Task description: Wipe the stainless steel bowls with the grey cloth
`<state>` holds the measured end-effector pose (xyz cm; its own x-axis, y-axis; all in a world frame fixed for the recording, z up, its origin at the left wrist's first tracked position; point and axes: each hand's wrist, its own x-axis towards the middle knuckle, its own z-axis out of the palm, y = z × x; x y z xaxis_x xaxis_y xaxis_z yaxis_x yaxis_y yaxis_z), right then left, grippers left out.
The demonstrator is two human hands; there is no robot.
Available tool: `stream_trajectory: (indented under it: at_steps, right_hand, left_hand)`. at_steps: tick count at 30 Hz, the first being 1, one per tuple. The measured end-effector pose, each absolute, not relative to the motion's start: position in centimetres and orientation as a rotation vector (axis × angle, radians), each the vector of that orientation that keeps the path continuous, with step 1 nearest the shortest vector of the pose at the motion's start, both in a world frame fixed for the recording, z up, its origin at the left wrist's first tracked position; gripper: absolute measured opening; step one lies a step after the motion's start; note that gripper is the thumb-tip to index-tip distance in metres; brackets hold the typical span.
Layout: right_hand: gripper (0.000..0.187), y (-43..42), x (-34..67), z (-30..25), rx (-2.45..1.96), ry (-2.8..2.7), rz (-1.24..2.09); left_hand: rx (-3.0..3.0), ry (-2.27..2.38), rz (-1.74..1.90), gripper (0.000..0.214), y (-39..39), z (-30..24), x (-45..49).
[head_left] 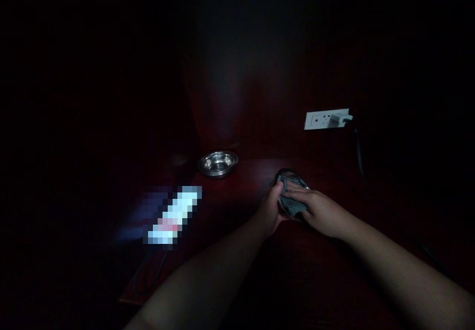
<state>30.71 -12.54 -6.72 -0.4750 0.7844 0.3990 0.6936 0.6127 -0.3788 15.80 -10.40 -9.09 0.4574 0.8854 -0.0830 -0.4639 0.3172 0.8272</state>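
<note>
L hand [270, 212] grips bowl [292, 174]; R hand [319, 211] near-flat on cloth [294, 205]

Metal bowls [218, 164] to left hand [271, 210]: a gap is offered over the counter [252, 171].
Left: passage is obstructed by a pixelated glowing object [174, 213] and cable [159, 270].
Back: reach is limited by wall [241, 97] and plug [346, 118].
Front: room is crossed by both forearms [208, 280].
</note>
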Motion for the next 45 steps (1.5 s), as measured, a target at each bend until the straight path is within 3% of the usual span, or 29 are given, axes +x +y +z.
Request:
stream_trajectory:
  at_steps: [12,24,30,34,41,45]
  right_hand:
    - [0.026,-13.6,31.0,-4.0,-1.316,-2.376,0.535]
    - [0.016,-13.0,30.7,-5.2,-1.038,-2.217,0.848]
    - [0.014,-13.2,30.3,-5.0,-0.863,-2.03,0.935]
    - [0.018,-13.3,29.8,-5.1,-0.895,-1.956,0.816]
    - [0.043,-12.4,30.1,-6.9,-1.024,-1.913,0.261]
    - [0.047,-12.1,30.5,-7.3,-1.115,-1.98,0.106]
  left_hand:
    - [0.828,0.619,1.007,0.061,-10.6,-9.3,15.9]
    - [0.878,0.497,1.027,0.053,-10.9,-9.5,16.1]
    - [0.839,0.579,0.917,0.06,-10.4,-9.3,16.0]
    - [0.843,0.575,0.868,0.063,-10.3,-9.2,15.8]
    - [0.889,0.615,0.879,0.056,-10.6,-9.2,15.8]
    - [0.878,0.628,0.89,0.057,-10.6,-9.2,15.8]
